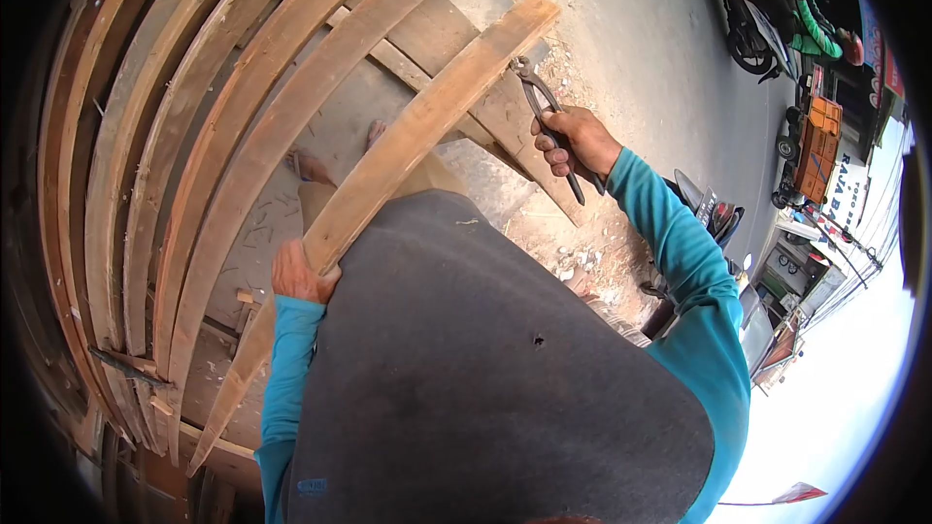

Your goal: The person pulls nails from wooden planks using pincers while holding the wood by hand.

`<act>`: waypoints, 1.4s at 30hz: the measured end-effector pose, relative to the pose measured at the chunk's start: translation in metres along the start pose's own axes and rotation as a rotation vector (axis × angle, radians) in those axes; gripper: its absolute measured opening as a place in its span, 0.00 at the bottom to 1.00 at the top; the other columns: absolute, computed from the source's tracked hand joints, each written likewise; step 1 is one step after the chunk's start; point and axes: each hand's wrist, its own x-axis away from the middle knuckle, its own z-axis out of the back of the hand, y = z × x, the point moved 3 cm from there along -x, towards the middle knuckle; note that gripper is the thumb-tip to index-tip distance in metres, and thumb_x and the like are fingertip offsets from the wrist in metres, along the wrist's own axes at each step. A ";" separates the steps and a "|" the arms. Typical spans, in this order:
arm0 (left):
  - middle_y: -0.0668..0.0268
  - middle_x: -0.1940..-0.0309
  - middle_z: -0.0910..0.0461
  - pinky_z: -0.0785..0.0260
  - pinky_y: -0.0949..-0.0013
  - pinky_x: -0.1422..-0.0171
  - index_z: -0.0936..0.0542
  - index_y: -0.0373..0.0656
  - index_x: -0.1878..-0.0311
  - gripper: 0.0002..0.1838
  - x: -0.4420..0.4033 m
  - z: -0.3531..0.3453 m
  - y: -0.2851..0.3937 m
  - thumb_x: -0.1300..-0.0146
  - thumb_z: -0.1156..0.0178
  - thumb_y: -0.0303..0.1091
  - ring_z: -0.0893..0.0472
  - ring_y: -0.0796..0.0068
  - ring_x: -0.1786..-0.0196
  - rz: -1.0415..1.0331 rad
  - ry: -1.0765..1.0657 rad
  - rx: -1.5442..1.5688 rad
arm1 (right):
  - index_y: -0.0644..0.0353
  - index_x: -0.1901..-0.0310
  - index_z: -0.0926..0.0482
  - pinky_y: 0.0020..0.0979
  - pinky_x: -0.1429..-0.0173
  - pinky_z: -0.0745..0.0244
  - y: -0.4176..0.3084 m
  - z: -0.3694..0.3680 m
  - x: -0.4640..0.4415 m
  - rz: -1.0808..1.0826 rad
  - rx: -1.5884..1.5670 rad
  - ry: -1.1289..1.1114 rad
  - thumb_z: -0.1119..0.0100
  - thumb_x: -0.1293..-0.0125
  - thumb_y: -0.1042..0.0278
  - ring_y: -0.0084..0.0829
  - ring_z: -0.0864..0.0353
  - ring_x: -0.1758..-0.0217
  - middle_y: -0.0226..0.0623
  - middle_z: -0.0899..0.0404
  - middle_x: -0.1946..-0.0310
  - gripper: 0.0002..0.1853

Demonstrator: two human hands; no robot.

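Observation:
A long wooden plank (pixel 427 126) slants across in front of my body, its far end near the top middle. My left hand (pixel 304 274) is closed around the plank's near end. In my right hand (pixel 580 143) is a pair of dark carpenter's pincers (pixel 537 87), with the fingers wrapped round the handles. The jaws of the pincers are at the plank's right edge, close to its far end. Whether they bite on a nail there is too small to tell.
Several long planks (pixel 277 97) lie side by side at the left, with a hammer (pixel 126 366) across them. Wood chips litter the ground (pixel 592 243). A road runs along the right, with a motorbike (pixel 752 34), an orange truck (pixel 818 150) and a person in green (pixel 815 29).

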 end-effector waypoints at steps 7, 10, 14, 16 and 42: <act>0.50 0.65 0.23 0.30 0.47 0.53 0.27 0.40 0.59 0.27 -0.002 0.001 -0.001 0.62 0.24 0.38 0.23 0.42 0.58 0.053 -0.034 0.016 | 0.62 0.55 0.30 0.30 0.74 0.30 0.054 -0.065 -0.028 0.268 -0.296 0.253 0.52 0.22 0.59 0.24 0.32 0.77 0.34 0.30 0.71 0.13; 0.50 0.64 0.22 0.29 0.48 0.53 0.26 0.41 0.58 0.28 -0.005 0.007 0.000 0.60 0.25 0.41 0.22 0.42 0.57 0.092 -0.106 0.041 | 0.63 0.52 0.30 0.31 0.72 0.28 0.079 -0.108 -0.067 0.563 -0.405 0.398 0.52 0.21 0.58 0.25 0.30 0.76 0.35 0.30 0.70 0.14; 0.49 0.60 0.18 0.27 0.49 0.52 0.25 0.42 0.56 0.29 -0.017 0.016 -0.007 0.58 0.26 0.47 0.19 0.43 0.55 0.229 -0.276 0.045 | 0.65 0.52 0.30 0.32 0.70 0.25 0.095 -0.132 -0.073 0.646 -0.440 0.431 0.52 0.23 0.64 0.27 0.26 0.73 0.36 0.28 0.68 0.11; 0.49 0.59 0.18 0.27 0.50 0.51 0.25 0.42 0.56 0.30 -0.020 0.021 -0.007 0.58 0.25 0.48 0.18 0.44 0.55 0.225 -0.308 0.062 | 0.66 0.49 0.30 0.33 0.67 0.21 0.096 -0.117 -0.056 0.629 -0.270 0.355 0.53 0.26 0.67 0.29 0.21 0.71 0.40 0.23 0.65 0.11; 0.51 0.62 0.24 0.29 0.48 0.50 0.28 0.40 0.56 0.32 0.001 0.003 -0.003 0.62 0.21 0.40 0.24 0.44 0.55 0.066 -0.030 0.027 | 0.76 0.33 0.32 0.38 0.44 0.16 0.006 0.018 0.008 0.349 0.382 0.247 0.52 0.35 0.70 0.40 0.12 0.53 0.52 0.17 0.52 0.29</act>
